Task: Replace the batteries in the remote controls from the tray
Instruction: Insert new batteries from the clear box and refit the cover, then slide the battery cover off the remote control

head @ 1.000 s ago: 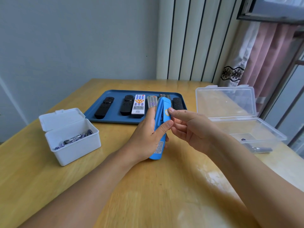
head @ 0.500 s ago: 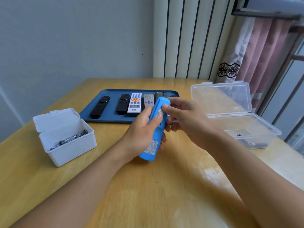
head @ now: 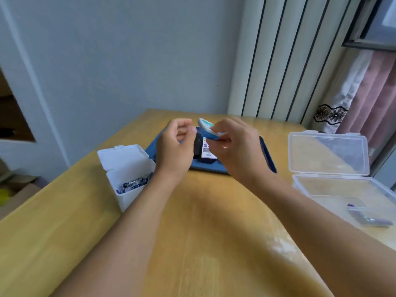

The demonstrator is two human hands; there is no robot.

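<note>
Dark blue plastic tray (head: 266, 155) mostly hidden behind hands. Blue-backed remote control (head: 207, 129) now gripped by right hand (head: 233, 146); left hand (head: 174, 144), released, loosely curled, empty.

The blue remote (head: 207, 130) is held above the tray (head: 266, 155), tilted, its white button face up and partly hidden. On the tray, only 1 black remote (head: 198, 146) and 1 white remote (head: 207, 152) show, both blurred.
</note>
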